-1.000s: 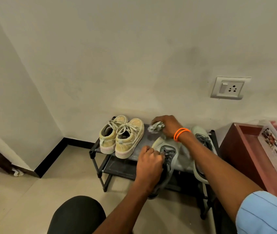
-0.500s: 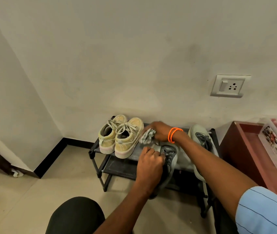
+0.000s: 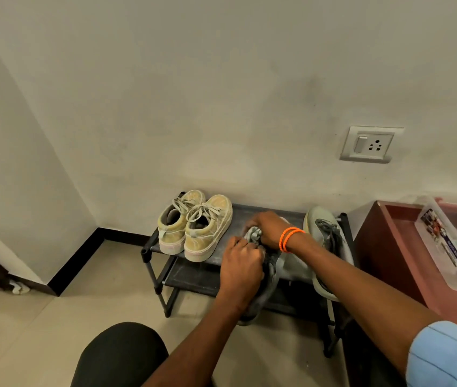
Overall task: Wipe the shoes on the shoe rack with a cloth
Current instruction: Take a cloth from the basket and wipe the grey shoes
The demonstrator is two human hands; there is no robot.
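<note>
Grey shoe [image 3: 266, 277]: held tilted in front of the shoe rack's top shelf, heel end hanging below the shelf edge, toe end under the hands.
Left hand [image 3: 242, 265]: fingers curled round the upper part of the grey shoe; grip clamped on it.
Cloth [image 3: 253, 236]: a bunched grey-white wad pressed against the top of the grey shoe, just beyond the left hand's knuckles.
Right hand [image 3: 267, 229]: fingers curled over the cloth, grip clamped on it; two orange bands [image 3: 290, 238] sit on the wrist.
Second grey shoe [image 3: 326, 241]: lies on the right end of the top shelf, toe toward the wall, partly hidden behind the right forearm.
Beige sneakers [image 3: 194, 224]: a laced pair side by side on the left half of the top shelf, heels toward the person, touching each other.
Shoe rack [image 3: 163, 277]: black, two shelves, standing on the tiled floor against the wall.
Socket plate [image 3: 368, 144]: on the wall above the rack's right end.
Red-brown cabinet [image 3: 389, 247]: just right of the rack, carrying a clear plastic box [image 3: 450, 247].
Black-clad knee [image 3: 118, 356]: low in view, near the rack's front.
</note>
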